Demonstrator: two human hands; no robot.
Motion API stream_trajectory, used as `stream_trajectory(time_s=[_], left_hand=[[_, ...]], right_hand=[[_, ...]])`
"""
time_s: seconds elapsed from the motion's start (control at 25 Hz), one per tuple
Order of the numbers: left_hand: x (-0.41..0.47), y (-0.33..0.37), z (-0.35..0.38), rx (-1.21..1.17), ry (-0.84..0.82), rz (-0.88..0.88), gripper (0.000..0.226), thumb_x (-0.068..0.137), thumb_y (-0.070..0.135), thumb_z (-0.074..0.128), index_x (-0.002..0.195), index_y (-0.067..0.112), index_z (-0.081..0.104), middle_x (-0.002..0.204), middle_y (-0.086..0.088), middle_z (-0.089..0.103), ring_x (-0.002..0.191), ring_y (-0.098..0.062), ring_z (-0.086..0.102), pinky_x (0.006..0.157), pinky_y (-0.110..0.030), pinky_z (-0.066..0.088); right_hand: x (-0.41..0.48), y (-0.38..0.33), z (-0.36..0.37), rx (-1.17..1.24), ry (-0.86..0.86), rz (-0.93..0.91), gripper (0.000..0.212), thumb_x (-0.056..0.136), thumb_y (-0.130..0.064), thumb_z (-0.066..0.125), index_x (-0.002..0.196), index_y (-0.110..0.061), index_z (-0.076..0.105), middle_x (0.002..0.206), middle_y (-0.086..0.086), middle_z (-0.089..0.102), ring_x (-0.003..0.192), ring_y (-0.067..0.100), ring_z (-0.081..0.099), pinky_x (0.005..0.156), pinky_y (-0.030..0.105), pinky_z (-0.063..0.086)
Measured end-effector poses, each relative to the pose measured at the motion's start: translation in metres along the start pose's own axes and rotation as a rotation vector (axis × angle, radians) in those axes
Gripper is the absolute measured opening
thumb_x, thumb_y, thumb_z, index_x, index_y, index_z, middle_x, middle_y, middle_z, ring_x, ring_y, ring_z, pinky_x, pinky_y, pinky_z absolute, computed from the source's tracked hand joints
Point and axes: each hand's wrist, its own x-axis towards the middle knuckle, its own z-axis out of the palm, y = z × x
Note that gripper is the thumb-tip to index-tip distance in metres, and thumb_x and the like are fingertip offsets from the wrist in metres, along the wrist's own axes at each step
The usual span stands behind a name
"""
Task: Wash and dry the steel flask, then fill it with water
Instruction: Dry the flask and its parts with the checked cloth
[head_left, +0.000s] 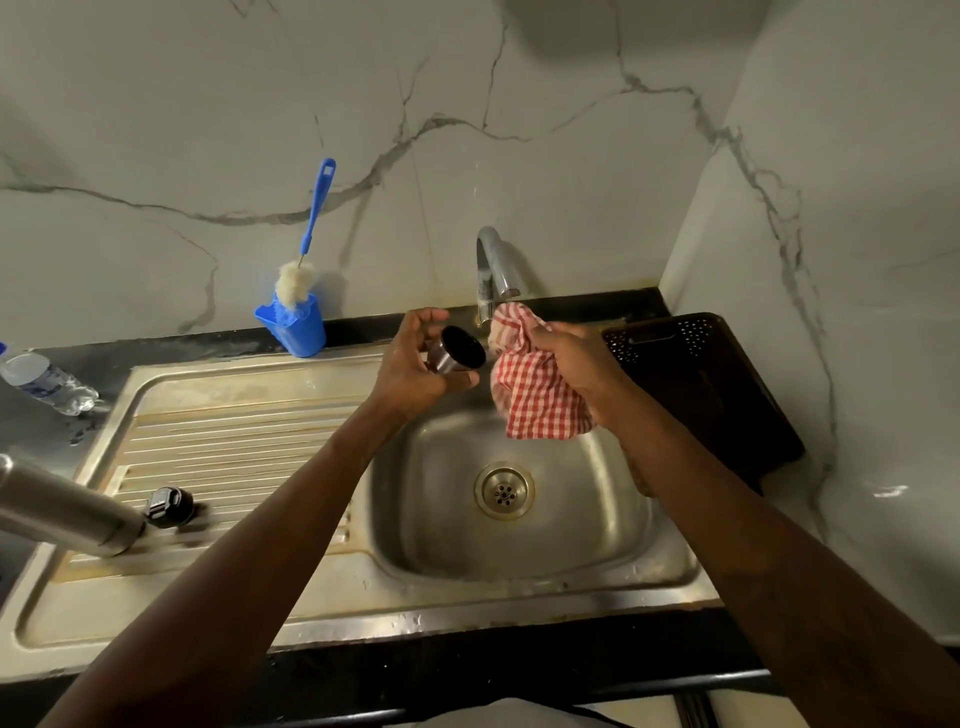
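My left hand holds the flask's steel cup lid above the sink basin, its dark open end turned toward the right. My right hand grips a bunched red-and-white checked cloth just right of the lid, a small gap between them. The steel flask body lies on its side at the left edge of the drainboard. Its black stopper sits on the drainboard beside the flask's mouth. The chrome tap stands behind the hands; no water is seen running.
The steel sink has a ribbed drainboard on the left. A blue cup with a bottle brush stands at the back. A plastic water bottle lies far left. A dark perforated tray rests right of the basin.
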Motion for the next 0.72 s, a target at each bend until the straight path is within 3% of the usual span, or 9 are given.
stream_trajectory(time_s=[0.08,0.16,0.28,0.4,0.48,0.6,0.72], left_hand=[[0.0,-0.002,0.008,-0.009,-0.032,-0.023,0.087,0.069,0.021,0.097,0.141,0.028,0.048,0.126,0.006,0.064,0.115,-0.013,0.061,0.093,-0.037,0.057],[-0.001,-0.004,0.019,-0.013,-0.076,-0.018,0.086,0.069,0.028,0.097,0.142,0.032,0.049,0.128,0.005,0.066,0.116,-0.017,0.063,0.096,-0.041,0.058],[-0.001,-0.005,0.035,-0.021,-0.109,-0.015,0.088,0.062,0.044,0.097,0.139,0.036,0.054,0.127,0.006,0.07,0.116,-0.017,0.067,0.1,-0.046,0.058],[-0.002,-0.005,0.042,-0.051,-0.129,-0.028,0.087,0.059,0.042,0.098,0.137,0.035,0.058,0.122,0.009,0.074,0.115,-0.016,0.07,0.103,-0.047,0.057],[-0.003,-0.007,0.044,-0.049,-0.127,-0.018,0.081,0.062,0.037,0.099,0.134,0.032,0.061,0.12,0.01,0.075,0.115,-0.014,0.07,0.104,-0.046,0.056],[-0.007,-0.013,0.045,-0.079,-0.108,-0.025,0.068,0.067,0.026,0.098,0.128,0.026,0.068,0.117,0.008,0.076,0.115,-0.012,0.07,0.106,-0.048,0.055],[-0.011,-0.008,0.049,-0.129,-0.094,-0.03,0.07,0.061,0.034,0.098,0.125,0.026,0.069,0.117,0.007,0.076,0.115,-0.013,0.07,0.106,-0.046,0.056]], right_hand=[[0.001,0.005,-0.016,-0.132,0.125,-0.052,0.036,0.101,-0.049,0.057,0.106,-0.017,0.074,0.097,0.001,0.077,0.091,0.02,0.074,0.091,0.039,0.059],[0.0,0.011,-0.03,-0.091,0.211,-0.066,0.04,0.1,-0.051,0.058,0.099,-0.015,0.075,0.094,0.004,0.077,0.088,0.022,0.074,0.09,0.042,0.06],[-0.005,0.019,-0.048,-0.141,0.269,-0.062,0.042,0.099,-0.054,0.058,0.097,-0.016,0.074,0.097,0.002,0.075,0.087,0.016,0.071,0.082,0.032,0.057],[-0.009,0.026,-0.079,-0.333,0.352,-0.142,0.042,0.098,-0.055,0.06,0.101,-0.015,0.074,0.092,-0.003,0.072,0.084,0.01,0.067,0.069,0.025,0.051],[-0.005,0.032,-0.103,-0.417,0.385,-0.156,0.042,0.098,-0.052,0.061,0.107,-0.013,0.075,0.098,0.001,0.074,0.093,0.018,0.069,0.077,0.029,0.052],[-0.001,0.044,-0.131,-0.352,0.325,-0.032,0.046,0.099,-0.042,0.065,0.14,-0.02,0.063,0.135,0.005,0.067,0.12,0.024,0.063,0.099,0.035,0.049],[-0.006,0.043,-0.137,-0.185,0.225,-0.002,0.056,0.095,-0.032,0.072,0.148,-0.025,0.054,0.137,0.002,0.063,0.118,0.023,0.062,0.095,0.036,0.052]])
